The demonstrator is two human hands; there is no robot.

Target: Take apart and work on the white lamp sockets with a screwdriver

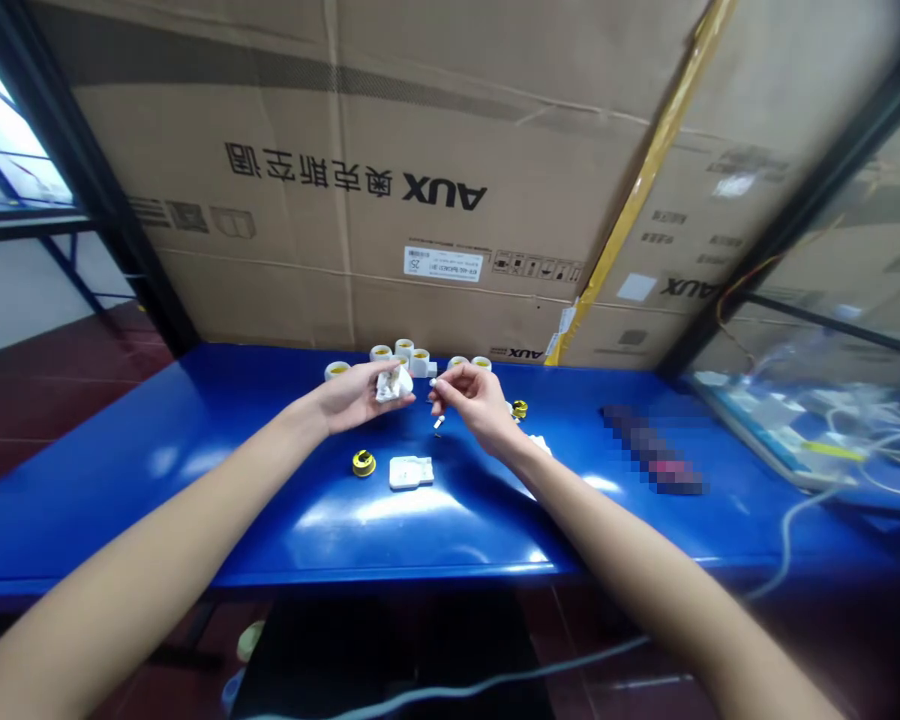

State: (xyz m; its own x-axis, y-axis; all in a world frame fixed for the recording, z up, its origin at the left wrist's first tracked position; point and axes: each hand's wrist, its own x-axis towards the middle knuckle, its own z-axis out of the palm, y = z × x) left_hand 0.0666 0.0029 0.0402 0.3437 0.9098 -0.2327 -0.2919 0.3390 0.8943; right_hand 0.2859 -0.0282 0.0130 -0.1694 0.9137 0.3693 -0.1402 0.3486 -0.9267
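My left hand [360, 396] is closed around a white plastic housing [394, 383], its open inner side facing up. Just to the right, my right hand [465, 396] pinches a small white part [433, 383] between thumb and fingertips, apart from the housing. Below the hands a flat white cover [411, 472] lies on the blue table [307, 540]. A yellow and black ring [364, 463] sits to its left. Between the hands, a small white and metal piece [439, 422] rests on the table.
Several white round pieces with yellow insides [403, 347] stand along the cardboard boxes [330, 250] at the back. Another yellow ring [520, 409] lies right of my right hand. A pixelated dark object [654, 450] and a tray with cables [780, 430] are at the right.
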